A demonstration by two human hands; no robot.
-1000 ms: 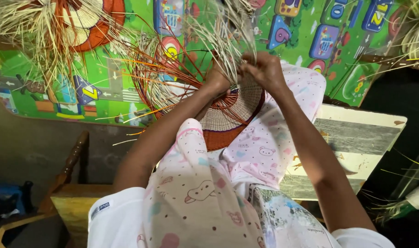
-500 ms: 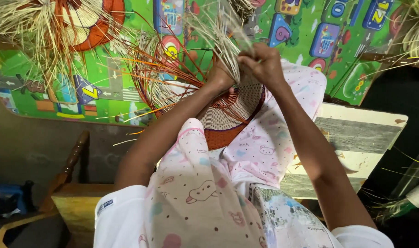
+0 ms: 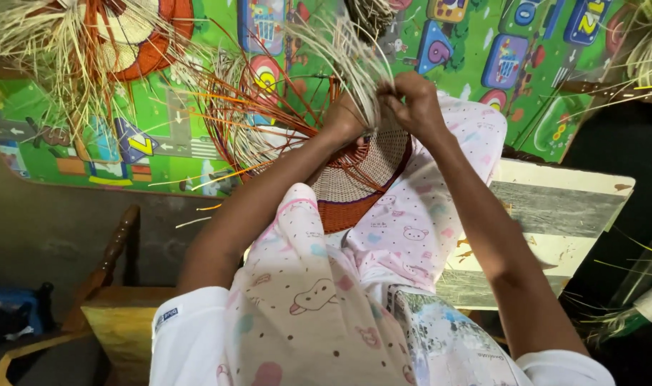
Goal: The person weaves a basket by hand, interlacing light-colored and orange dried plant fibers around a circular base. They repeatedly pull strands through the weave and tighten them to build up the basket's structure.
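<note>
Holding pale straw strands (image 3: 354,64), the left hand (image 3: 344,118) and right hand (image 3: 415,107) had their fingers pinched shut around them, just above a round woven piece (image 3: 358,179) resting on the person's knees. Below lay a bright green play mat (image 3: 161,136), a painted wooden board (image 3: 554,214) and a wooden chair (image 3: 104,264).

light: bright on play mat (image 3: 161,136) | lower left dim, shadowed | focus sharp | edges slightly bent
</note>
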